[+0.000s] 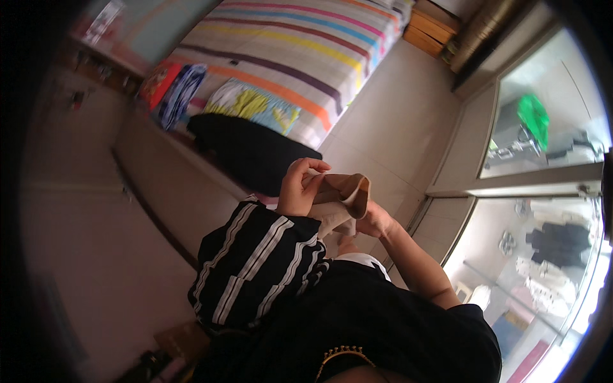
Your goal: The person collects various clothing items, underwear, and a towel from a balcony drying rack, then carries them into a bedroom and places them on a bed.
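Both hands are closed on a tan and beige garment (pixel 327 213), bunched up and folded over at its top edge; I cannot tell its kind. My left hand (pixel 299 186) grips its left side with bent fingers and thumb. At its lower right, my right hand (pixel 377 221) holds the cloth, with its fingers partly hidden behind the folds. Over my left forearm hangs a black garment with white stripes (pixel 262 268). Just beyond my left hand, a black garment (pixel 249 148) lies at the edge of the bed.
The bed (pixel 268 32) has a colourful striped sheet. On it lie a yellow and light blue patterned cloth (pixel 252 105), a blue and white folded cloth (pixel 182 96) and a red one (pixel 159 83). Glass-paned doors (pixel 460 147) stand on the right, and a wooden drawer unit (pixel 429 32) at the far end.
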Demonstrator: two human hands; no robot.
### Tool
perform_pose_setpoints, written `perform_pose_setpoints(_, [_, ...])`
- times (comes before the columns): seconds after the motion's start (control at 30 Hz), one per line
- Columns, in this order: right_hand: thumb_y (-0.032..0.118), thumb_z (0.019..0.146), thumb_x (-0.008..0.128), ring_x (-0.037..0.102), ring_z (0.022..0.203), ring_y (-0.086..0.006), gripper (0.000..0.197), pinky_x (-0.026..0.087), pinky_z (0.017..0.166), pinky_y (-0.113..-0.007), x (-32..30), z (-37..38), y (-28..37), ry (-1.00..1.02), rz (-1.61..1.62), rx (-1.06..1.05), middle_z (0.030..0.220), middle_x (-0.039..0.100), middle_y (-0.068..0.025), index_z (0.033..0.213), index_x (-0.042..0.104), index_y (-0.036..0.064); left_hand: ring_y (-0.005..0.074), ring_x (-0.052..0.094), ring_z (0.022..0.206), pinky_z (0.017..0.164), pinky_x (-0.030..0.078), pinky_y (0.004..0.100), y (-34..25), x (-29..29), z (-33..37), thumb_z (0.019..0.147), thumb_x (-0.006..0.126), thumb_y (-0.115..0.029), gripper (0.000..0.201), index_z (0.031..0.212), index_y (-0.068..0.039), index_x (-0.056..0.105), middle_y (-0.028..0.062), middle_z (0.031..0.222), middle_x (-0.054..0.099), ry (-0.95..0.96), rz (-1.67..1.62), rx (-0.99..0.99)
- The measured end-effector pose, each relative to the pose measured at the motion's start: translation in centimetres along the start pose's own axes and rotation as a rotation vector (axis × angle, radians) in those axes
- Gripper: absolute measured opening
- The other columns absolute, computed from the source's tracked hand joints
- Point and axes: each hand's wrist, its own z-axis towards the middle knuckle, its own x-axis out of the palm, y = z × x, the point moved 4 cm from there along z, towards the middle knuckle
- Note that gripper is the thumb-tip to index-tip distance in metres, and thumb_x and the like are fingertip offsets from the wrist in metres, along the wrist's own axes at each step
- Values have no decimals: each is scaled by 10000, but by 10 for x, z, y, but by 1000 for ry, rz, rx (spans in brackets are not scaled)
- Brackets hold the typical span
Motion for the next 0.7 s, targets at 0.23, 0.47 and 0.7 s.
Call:
perform_pose_setpoints(0.23, [396, 695, 720, 361, 1199, -230, 914, 306, 991, -362, 65, 16, -16, 185, -220, 182, 1322, 353, -139, 1355, 227, 1, 99, 546, 774, 636, 434, 200, -26, -56, -48, 806, 508, 89, 170, 928, -20, 556, 48, 929, 558, -323, -19, -112])
perform_pose_setpoints(0.47, [22, 729, 677, 583, 886, -179, 417, 479, 766, -293, 141, 71, -67, -153, -242, 275, 1010, 605, -90, 1116, 526, -15, 127, 549, 711, 632, 443, 225, -8, -132, -115, 822, 536, 22, 114, 919, -29, 569, 65, 903, 573, -389, 108, -35])
perform_pose_setpoints(0.7, [0, 709, 661, 589, 934, -220, 444, 478, 829, -328, 180, 145, -77, -32, -338, 86, 1043, 606, -121, 1127, 520, -37, 89, 509, 670, 597, 398, 213, -32, -245, -171, 836, 575, -109, 141, 975, -82, 578, 0, 967, 596, -527, 326, -172])
